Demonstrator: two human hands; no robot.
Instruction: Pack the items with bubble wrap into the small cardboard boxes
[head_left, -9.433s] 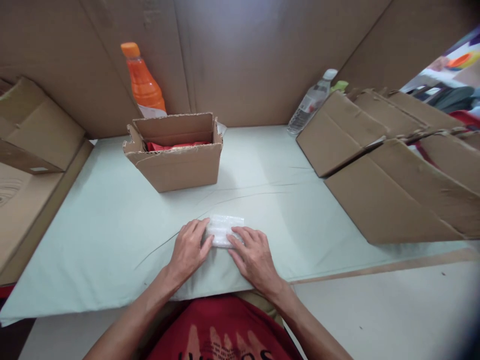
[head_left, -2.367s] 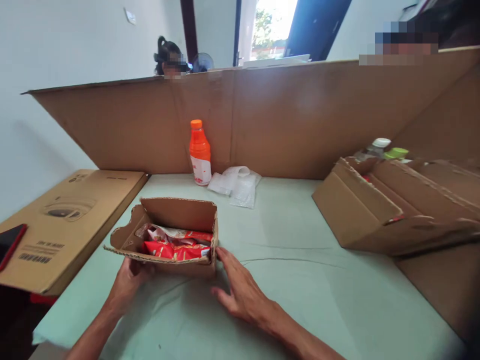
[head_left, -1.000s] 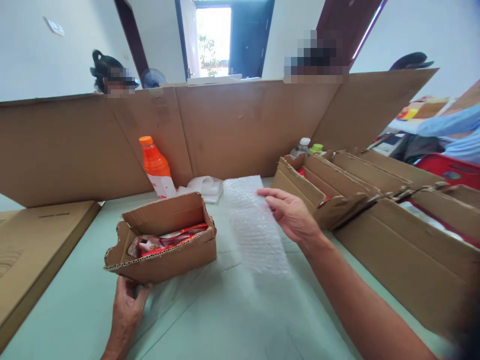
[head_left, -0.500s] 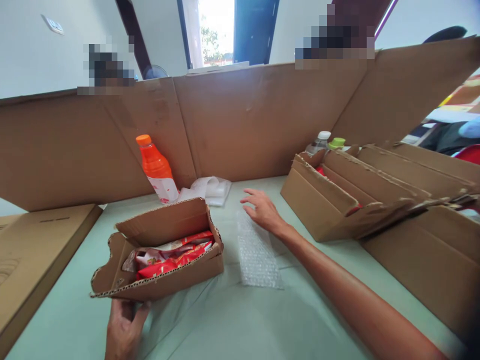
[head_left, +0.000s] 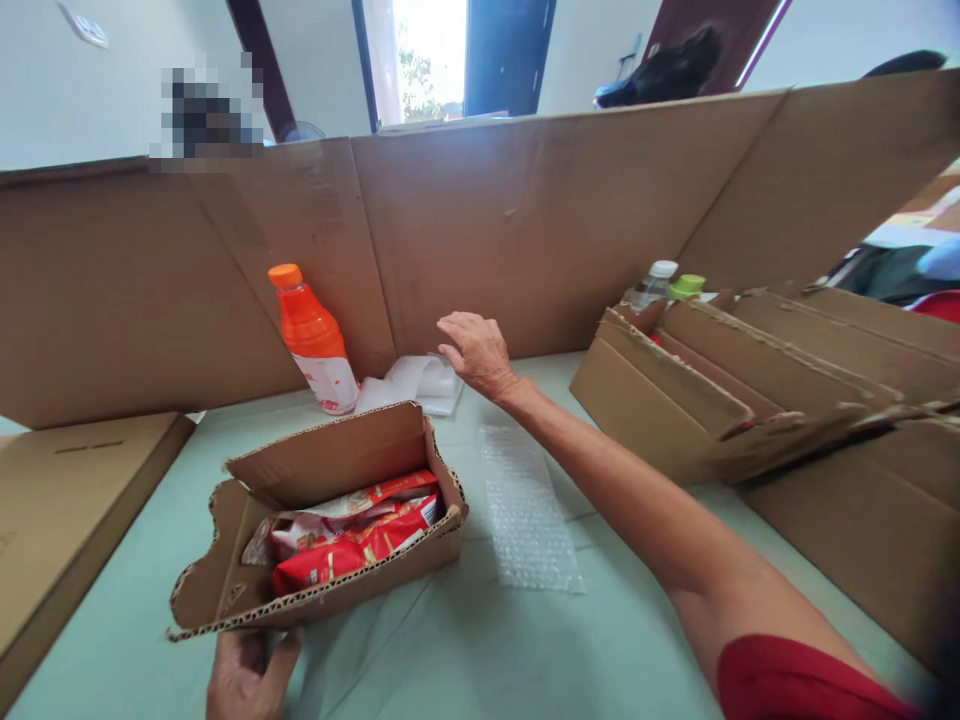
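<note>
Your left hand (head_left: pixel 247 672) grips the near underside of the open box (head_left: pixel 315 520), fingers curled beneath it, and the box rides tilted, its near-left corner lifted off the bench (head_left: pixel 465 650). Your right hand (head_left: pixel 474 350) reaches far forward, fingers loosely spread and holding nothing, just above the white wrap pile (head_left: pixel 416 381) by the back wall.

The risk lies with the box: it rests on one hand only, at one corner, and its front wall is low and ragged. Tip it further and the red packets (head_left: pixel 352 535) could slide out towards you. Your stretched right arm also passes close over the bubble sheet (head_left: pixel 529 510); a dragged forearm could sweep it askew.

The box's long axis runs from near-left to far-right, mouth upward, tall flap at the back. The packets lie along that same line. The sheet lies flat just right of the box, its long axis running away from you. The orange bottle (head_left: pixel 313 340) stands upright left of the pile.
</note>
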